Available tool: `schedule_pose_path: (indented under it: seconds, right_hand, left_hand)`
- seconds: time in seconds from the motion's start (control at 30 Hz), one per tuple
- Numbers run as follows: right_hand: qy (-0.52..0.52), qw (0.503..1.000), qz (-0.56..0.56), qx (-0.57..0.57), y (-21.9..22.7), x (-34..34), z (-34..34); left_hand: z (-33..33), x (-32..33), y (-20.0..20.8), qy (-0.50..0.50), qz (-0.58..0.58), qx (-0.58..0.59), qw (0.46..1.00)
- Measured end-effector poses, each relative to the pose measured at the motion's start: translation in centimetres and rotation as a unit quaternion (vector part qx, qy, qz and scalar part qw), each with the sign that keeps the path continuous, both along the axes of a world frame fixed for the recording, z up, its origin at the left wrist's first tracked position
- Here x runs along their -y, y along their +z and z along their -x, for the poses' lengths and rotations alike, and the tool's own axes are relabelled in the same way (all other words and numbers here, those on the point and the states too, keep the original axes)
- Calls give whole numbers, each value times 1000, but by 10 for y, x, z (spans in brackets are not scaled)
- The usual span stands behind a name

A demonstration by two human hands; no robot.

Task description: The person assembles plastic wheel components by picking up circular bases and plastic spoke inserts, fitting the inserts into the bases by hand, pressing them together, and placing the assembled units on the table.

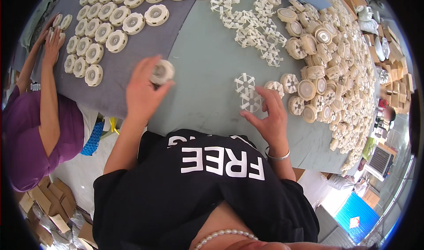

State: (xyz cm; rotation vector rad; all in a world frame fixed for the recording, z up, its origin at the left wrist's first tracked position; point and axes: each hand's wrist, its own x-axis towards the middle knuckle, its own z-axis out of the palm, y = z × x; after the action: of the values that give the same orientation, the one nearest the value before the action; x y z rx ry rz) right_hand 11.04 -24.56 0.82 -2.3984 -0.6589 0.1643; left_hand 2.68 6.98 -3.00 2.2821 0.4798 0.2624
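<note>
Flanking the table (198, 91) of pale discs (306, 90) are seemingly cardboard boxes (401, 92).

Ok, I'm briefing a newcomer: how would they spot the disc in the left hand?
Find the big table, then the person's left hand over it. That hand holds one cream disc. Unlike the discs lying in rows farther left, this one is held.

Cream disc (163, 72), white rings (245, 83), grey-green tabletop (203, 73), black shirt (176, 206) with white lettering (220, 161)
</note>
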Motion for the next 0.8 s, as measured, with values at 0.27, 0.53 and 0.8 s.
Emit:
schedule_pose_path:
  seconds: [0.27,0.53,0.8]
  right_hand:
    - [5,998,-50,-27,-10,9,13]
    - [111,985,21,-130,-6,7,12]
    - [201,977,-58,-38,-4,-53,5]
  left_hand:
    - [13,71,-3,-166,128,-16,978]
    - [18,68,-11,-176,231,22,957]
    - [19,64,-6,-133,323,26,937]
